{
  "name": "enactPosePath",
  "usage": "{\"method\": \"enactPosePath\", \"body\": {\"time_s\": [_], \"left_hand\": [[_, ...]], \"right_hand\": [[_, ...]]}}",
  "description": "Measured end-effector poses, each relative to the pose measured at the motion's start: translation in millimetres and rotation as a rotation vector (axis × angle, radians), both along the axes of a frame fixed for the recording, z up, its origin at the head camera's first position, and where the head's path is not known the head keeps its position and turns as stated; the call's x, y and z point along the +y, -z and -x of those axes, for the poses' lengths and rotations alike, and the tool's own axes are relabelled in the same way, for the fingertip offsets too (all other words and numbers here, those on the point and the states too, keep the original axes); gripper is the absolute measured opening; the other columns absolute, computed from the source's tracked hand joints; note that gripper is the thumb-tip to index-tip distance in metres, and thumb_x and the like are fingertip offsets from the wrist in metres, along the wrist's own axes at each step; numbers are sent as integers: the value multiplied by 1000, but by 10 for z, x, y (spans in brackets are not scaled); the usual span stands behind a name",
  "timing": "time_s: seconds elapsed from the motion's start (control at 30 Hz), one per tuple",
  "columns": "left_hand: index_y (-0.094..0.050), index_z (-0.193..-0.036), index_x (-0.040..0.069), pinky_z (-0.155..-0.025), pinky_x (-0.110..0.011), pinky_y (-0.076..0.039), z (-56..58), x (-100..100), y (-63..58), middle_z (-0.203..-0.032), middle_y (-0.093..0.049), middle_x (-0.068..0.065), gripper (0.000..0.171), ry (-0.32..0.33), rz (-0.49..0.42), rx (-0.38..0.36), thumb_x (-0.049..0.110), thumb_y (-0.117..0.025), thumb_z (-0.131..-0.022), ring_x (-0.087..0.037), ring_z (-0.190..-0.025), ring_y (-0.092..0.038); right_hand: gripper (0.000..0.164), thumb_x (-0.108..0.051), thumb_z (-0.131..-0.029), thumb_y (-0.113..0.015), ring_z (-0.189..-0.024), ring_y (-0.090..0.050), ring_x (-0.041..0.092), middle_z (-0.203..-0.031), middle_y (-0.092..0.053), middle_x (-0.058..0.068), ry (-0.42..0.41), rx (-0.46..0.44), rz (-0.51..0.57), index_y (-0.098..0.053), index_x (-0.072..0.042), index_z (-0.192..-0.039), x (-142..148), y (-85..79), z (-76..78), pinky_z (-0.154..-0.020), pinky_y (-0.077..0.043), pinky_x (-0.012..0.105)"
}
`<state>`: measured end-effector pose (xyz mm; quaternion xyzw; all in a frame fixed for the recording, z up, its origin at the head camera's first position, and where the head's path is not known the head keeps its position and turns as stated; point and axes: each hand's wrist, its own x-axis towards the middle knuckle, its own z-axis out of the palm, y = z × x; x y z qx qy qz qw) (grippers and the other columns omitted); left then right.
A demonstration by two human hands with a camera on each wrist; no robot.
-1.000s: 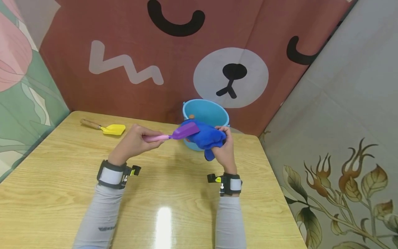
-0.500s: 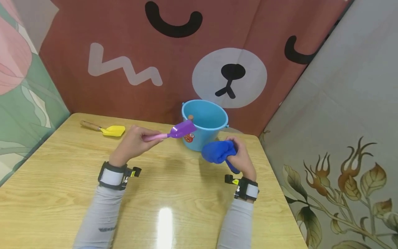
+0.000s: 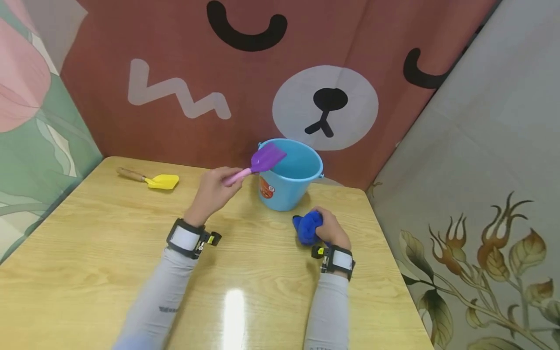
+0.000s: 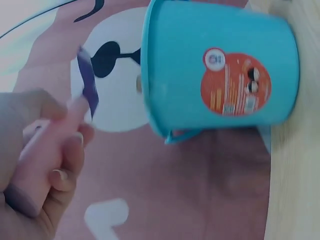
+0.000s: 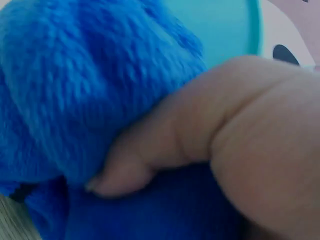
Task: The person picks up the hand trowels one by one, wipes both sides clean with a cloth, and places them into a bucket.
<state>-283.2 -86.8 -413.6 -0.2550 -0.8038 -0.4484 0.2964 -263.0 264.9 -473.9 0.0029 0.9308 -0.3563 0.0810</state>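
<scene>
My left hand (image 3: 216, 189) grips the pink handle of a toy shovel with a purple blade (image 3: 269, 156). The blade is raised and overlaps the left rim of a light blue bucket (image 3: 284, 192) in the head view. From the left wrist, the fingers (image 4: 72, 160) curl round the pink handle, and the blade sits apart from the bucket, beyond its rim. In front of the bucket, low over the table, my right hand (image 3: 330, 229) holds a bunched blue plush cloth (image 3: 308, 227). Its thumb (image 5: 150, 155) presses into the fluffy fabric in the right wrist view.
A yellow shovel (image 3: 163, 182) with a wooden handle lies at the table's back left. The bucket stands near the back edge, against a bear-print curtain (image 3: 175, 136). A small brown tip (image 4: 139, 83) shows beside the bucket rim. A patterned cloth wall (image 3: 463, 194) borders the right side.
The blue cloth has come away from the bucket's front, toward me and down, with my right hand. My left hand has carried the purple shovel up and right, over the bucket's rim.
</scene>
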Motion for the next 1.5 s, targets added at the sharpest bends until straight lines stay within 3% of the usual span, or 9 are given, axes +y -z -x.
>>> {"method": "enactPosePath", "body": {"time_s": [0.17, 0.3, 0.43, 0.67, 0.97, 1.1, 1.2, 1.37, 1.5], "left_hand": [[-73, -117, -5, -63, -35, -49, 197, 312, -97, -94, -74, -20, 28, -41, -35, -86, 2, -71, -90, -27, -73, -61], [-72, -120, -5, -71, -40, -55, 339, 512, -165, -101, -73, -23, 29, -76, -63, -149, 7, -72, -94, -31, -83, -66], [-74, -115, -4, -81, -44, -57, 481, 598, -149, -103, -74, -23, 27, -118, -102, -205, 14, -73, -95, -34, -92, -70], [-78, -106, -3, -78, -44, -56, 675, 676, -79, -96, -77, -18, 23, -165, -110, -213, 15, -78, -92, -33, -89, -72], [-76, -104, -5, -88, -42, -55, 794, 759, -48, -101, -73, -18, 24, -133, -130, -182, 12, -82, -87, -32, -98, -68], [-73, -111, -3, -84, -42, -54, 797, 756, 15, -105, -70, -19, 28, -111, -131, -208, 9, -81, -87, -31, -95, -64], [-72, -115, -5, -83, -43, -55, 801, 730, 85, -109, -67, -22, 31, -94, -152, -187, 7, -79, -88, -34, -94, -65], [-72, -115, -7, -89, -43, -58, 808, 588, 233, -114, -65, -24, 28, -102, -206, -105, 3, -74, -89, -35, -100, -68], [-73, -111, -7, -90, -45, -57, 807, 340, 383, -112, -67, -23, 26, -122, -166, -89, 0, -71, -86, -36, -104, -66]], "right_hand": [[55, 12, -80, -52, -124, -54, 42, -136, -59, 22, 54, -57, -25, -57, -8, -132, -3, 66, -27, -104, -45, 65], [51, 13, -77, -50, -118, -57, 40, -129, -62, 22, 47, -45, -25, -59, -6, -123, 19, 95, -19, -102, -46, 64], [48, 13, -75, -48, -115, -57, 39, -125, -63, 22, 6, -18, -26, -60, -4, -119, 12, 113, 35, -102, -46, 64], [50, 11, -79, -51, -120, -56, 40, -131, -61, 22, 21, -39, 8, -59, -5, -125, -16, 129, 65, -105, -45, 64], [48, 11, -83, -54, -119, -55, 39, -131, -61, 20, 60, -54, 43, -59, -7, -128, -22, 141, 35, -104, -46, 62], [48, 10, -82, -54, -118, -55, 39, -130, -61, 20, 56, -51, 42, -59, -7, -127, -36, 154, 37, -103, -46, 62], [50, 12, -80, -51, -118, -54, 39, -130, -60, 20, 55, -60, 43, -59, -7, -125, -35, 165, 43, -103, -46, 61], [49, 13, -78, -49, -114, -54, 37, -125, -60, 19, 49, -59, 43, -59, -7, -121, -24, 160, 38, -102, -46, 59], [52, 10, -82, -51, -121, -53, 38, -133, -58, 19, 84, -78, 67, -55, -7, -130, -16, 146, 12, -107, -43, 60]]}}
